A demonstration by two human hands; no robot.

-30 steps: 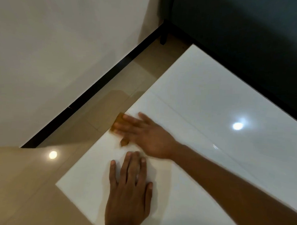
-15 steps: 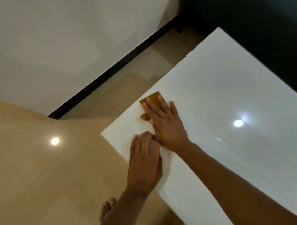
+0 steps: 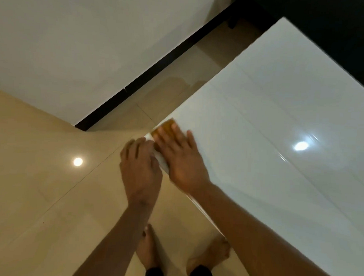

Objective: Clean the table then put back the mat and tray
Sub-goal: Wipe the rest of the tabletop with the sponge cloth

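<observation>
My right hand (image 3: 181, 160) lies flat, fingers straight, pressing a small orange-brown cleaning cloth (image 3: 164, 126) onto the glossy white rectangular table (image 3: 280, 141) at its near-left corner. Only the cloth's far tip shows past my fingertips, pointing along the table's left edge; its long axis I cannot tell. My left hand (image 3: 140, 167) rests just beside the right at that corner, fingers loosely bent, grasping nothing.

No readable text, label or number anywhere
</observation>
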